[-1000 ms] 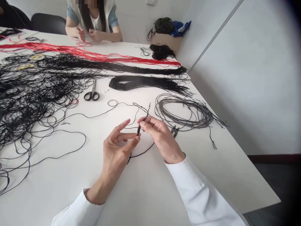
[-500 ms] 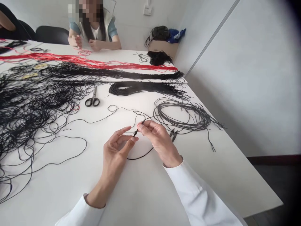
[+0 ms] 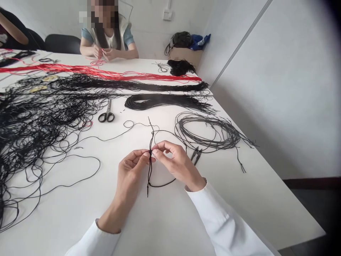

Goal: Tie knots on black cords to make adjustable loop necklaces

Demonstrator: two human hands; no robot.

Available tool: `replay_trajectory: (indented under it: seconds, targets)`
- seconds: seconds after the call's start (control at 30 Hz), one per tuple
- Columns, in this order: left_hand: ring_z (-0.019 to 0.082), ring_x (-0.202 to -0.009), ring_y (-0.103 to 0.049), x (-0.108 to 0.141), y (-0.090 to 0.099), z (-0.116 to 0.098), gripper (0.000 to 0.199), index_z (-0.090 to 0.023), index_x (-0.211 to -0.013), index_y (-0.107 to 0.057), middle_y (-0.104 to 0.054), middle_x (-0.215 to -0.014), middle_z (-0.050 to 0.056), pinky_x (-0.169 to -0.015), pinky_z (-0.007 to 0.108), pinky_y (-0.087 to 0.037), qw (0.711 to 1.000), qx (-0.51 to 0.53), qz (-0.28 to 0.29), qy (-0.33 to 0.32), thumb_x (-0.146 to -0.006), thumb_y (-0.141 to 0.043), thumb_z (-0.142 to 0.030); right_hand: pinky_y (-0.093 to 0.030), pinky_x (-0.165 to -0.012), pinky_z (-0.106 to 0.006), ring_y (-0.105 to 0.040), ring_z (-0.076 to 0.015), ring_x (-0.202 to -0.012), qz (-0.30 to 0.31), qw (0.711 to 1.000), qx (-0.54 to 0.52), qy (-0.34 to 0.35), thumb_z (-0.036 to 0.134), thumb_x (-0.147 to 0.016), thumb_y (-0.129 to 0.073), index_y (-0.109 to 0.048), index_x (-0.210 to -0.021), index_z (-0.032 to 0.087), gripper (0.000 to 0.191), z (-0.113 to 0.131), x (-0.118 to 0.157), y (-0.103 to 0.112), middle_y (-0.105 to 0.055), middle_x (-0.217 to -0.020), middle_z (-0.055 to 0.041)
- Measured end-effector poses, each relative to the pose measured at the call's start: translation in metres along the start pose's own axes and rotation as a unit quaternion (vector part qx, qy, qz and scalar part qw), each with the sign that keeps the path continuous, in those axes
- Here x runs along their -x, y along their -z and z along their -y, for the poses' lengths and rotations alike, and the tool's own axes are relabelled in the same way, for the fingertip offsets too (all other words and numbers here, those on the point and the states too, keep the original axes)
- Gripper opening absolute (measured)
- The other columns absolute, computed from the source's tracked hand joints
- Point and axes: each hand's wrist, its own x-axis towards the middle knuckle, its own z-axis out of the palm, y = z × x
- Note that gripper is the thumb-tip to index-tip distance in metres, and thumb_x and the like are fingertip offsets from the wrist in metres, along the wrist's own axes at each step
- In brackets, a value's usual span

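Note:
A thin black braided cord (image 3: 149,174) runs up and down between my hands, with a small dark knot at the fingertips and a loop curving below toward the right. My left hand (image 3: 134,165) pinches the knot from the left with thumb and forefinger. From the right, my right hand (image 3: 174,158) closes its thumb and forefinger at the same knot. The cord's upper end points away from me, its lower end toward me. Dark snips (image 3: 196,155) lie just beyond my right wrist, partly hidden.
Black-handled scissors (image 3: 107,115) lie beside a tangled black cord heap (image 3: 39,117). A coiled cord bundle (image 3: 213,131) is at right; a folded black bundle (image 3: 160,102) and red cords (image 3: 112,73) lie farther back. A person (image 3: 109,42) sits opposite, handling red cord.
The held cord has turned from slanted to nearly upright in view, and both its ends now show. My left fingers have closed in on the knot. The person's hands opposite have come together.

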Motion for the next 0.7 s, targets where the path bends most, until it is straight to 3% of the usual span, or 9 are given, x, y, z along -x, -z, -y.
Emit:
replay_trajectory:
  seconds: [0.4,0.53,0.7]
  targets:
    - [0.015,-0.077,-0.061,-0.0018,-0.0027,0.0006,0.023,-0.017,-0.082,-0.068,-0.065,-0.08,0.002,-0.076,0.029,-0.051,0.999,0.017,-0.028,-0.034,-0.084,-0.076,-0.038,-0.046,-0.085,-0.031,-0.063,-0.0159,-0.085,0.009,0.999,0.041,0.028,0.028,-0.095,-0.055,-0.064,-0.087,0.019,0.016,0.0024,0.0005,-0.004,-0.071,-0.085,-0.0004]
    - [0.016,-0.076,-0.06,-0.0034,-0.0025,-0.004,0.023,-0.017,-0.083,-0.067,-0.064,-0.08,0.003,-0.067,0.028,-0.053,1.0,0.009,-0.001,-0.013,-0.085,-0.074,-0.039,-0.045,-0.087,-0.032,-0.063,-0.0176,-0.091,-0.009,0.999,0.046,0.025,0.03,-0.095,-0.056,-0.066,-0.09,0.02,0.015,-0.0007,0.0003,-0.006,-0.072,-0.089,-0.002]
    - [0.014,-0.064,-0.06,-0.0037,-0.001,-0.0065,0.025,-0.017,-0.09,-0.068,-0.065,-0.075,0.002,-0.063,0.028,-0.052,0.999,-0.04,0.017,0.014,-0.083,-0.077,-0.038,-0.046,-0.084,-0.03,-0.062,-0.0159,-0.084,-0.01,0.999,0.031,0.005,0.029,-0.093,-0.058,-0.066,-0.087,0.019,0.014,0.0005,0.0013,-0.0067,-0.072,-0.085,-0.0011]
